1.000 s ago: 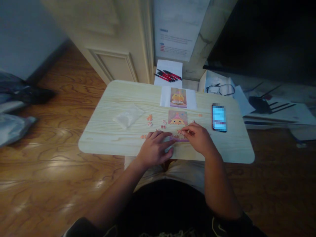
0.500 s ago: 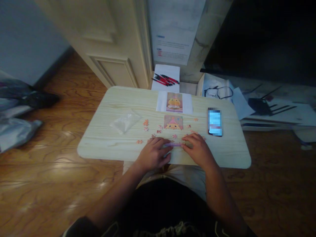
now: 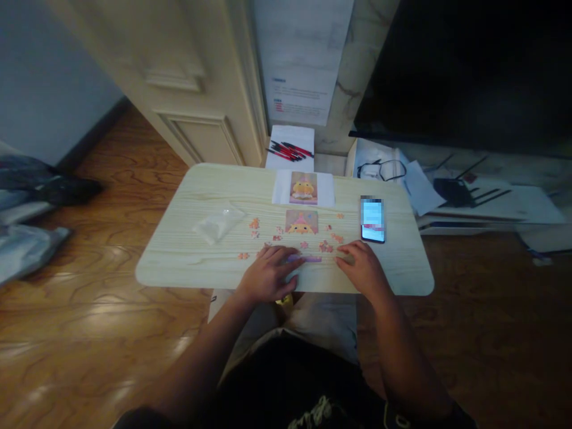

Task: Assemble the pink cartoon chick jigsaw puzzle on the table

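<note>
My left hand (image 3: 270,275) lies on the light wooden table (image 3: 187,262) near its front edge, fingers curled over the left end of a purple strip of joined puzzle pieces (image 3: 308,258). My right hand (image 3: 361,268) rests to the right of that strip, fingers bent down onto the table beside loose orange pieces (image 3: 328,244). Just beyond the strip sits a partly built puzzle block (image 3: 301,221) showing a yellow figure. A printed picture of the same figure (image 3: 303,187) lies on white paper farther back.
A clear plastic bag (image 3: 217,223) lies at the table's left. A phone (image 3: 372,219) with a lit screen sits at the right. Red and black pens (image 3: 289,152) lie on paper behind the table. Glasses (image 3: 382,168), papers and a router (image 3: 456,190) lie on the floor at right.
My right hand has drawn back from the puzzle block toward the front edge and settled right of the purple strip. The left hand stays on the strip. The view has shifted slightly.
</note>
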Motion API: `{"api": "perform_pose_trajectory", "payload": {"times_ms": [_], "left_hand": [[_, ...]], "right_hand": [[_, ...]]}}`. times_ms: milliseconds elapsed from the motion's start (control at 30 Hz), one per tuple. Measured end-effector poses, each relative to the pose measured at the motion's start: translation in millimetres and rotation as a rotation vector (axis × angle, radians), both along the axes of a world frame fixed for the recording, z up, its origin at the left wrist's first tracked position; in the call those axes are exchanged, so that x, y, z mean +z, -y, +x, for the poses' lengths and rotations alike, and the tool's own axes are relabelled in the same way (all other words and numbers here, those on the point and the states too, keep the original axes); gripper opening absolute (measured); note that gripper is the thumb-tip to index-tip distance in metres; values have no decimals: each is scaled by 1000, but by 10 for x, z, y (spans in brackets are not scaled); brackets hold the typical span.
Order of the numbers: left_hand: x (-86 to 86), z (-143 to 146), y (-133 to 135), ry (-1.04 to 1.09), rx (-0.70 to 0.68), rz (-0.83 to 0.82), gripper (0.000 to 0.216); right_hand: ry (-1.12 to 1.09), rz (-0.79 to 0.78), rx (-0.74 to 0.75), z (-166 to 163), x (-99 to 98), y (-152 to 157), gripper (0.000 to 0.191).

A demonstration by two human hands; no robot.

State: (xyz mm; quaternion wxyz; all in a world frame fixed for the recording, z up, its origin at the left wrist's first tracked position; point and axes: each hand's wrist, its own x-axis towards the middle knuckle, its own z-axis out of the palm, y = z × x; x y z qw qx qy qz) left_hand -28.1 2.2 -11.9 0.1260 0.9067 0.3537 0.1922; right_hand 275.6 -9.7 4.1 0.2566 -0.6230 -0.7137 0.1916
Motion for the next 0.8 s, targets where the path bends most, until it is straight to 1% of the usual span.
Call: {"api": "perform_pose_trajectory", "payload": {"times_ms": [200, 300, 367, 533, 600, 700, 800], "left_hand": [[30, 36, 5, -51, -2, 1, 63], [46, 50, 5, -42, -25, 14, 68], [54, 52, 7, -40, -45, 21, 69], [34, 29, 14, -12, -38, 24, 59], [19, 15, 4, 15, -26, 16, 53], [13, 7, -28, 56, -12, -17, 48], [38, 24, -42, 94, -3, -36, 45]], "right_hand": [[5, 14, -27, 260, 118, 10, 24], [8, 20, -52, 287, 145, 72, 28], [13, 17, -96, 275, 135, 118, 29], [54, 34, -264, 240, 93, 190, 25], [58, 21, -307, 233, 90, 198, 25], [51, -11, -342, 192, 92, 194, 26], [21, -19, -313, 63, 97, 178, 27]]}}
